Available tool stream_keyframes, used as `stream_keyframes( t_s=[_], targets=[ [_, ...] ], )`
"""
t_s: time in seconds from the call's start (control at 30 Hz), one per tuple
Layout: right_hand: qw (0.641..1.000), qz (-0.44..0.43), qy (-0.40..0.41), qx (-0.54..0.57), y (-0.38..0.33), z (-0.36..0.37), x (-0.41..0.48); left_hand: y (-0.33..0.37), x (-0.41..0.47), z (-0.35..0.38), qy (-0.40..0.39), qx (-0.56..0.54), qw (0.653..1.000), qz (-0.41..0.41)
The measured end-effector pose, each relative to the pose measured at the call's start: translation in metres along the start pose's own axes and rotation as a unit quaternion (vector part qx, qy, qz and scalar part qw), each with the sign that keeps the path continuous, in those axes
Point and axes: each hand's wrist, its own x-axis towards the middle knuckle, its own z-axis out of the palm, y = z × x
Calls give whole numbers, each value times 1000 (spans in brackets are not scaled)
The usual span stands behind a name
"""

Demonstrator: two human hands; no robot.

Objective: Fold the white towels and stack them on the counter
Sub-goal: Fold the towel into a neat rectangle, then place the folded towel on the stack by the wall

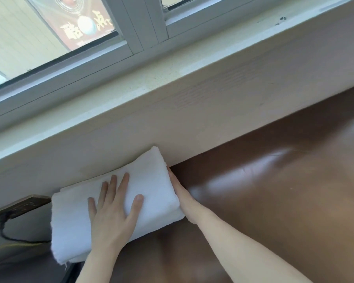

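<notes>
The folded white towels [149,180] lie as a layered stack on the brown surface [274,201], far side touching the pale wall [192,127]. The left hand [112,217] rests flat on top, grip apart, fingers spread; the right hand [182,199] presses straight-fingered against the stack's right end, clamped on nothing. Folding looks done here; only squaring the stack seems left, and no unfolded towels show. Left of the stack sit a wall socket [23,205] and black cable [6,235]. Beyond it, a poster [80,21] behind the window [131,27] carries large characters I cannot read
</notes>
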Motion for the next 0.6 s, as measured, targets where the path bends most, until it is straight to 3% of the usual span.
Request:
stream_keyframes(
  t_s=[0.27,0.47,0.6],
  targets=[
    [994,92,39,-50,-7,-9,-20,-4,2,-1,-10,5,1000,1],
    [996,-1,90,-18,-10,-16,-51,8,-1,-11,-6,-22,1000,5],
    [987,-25,130,-88,-14,-39,-84,49,3,-12,5,-52,996,73]
  ],
)
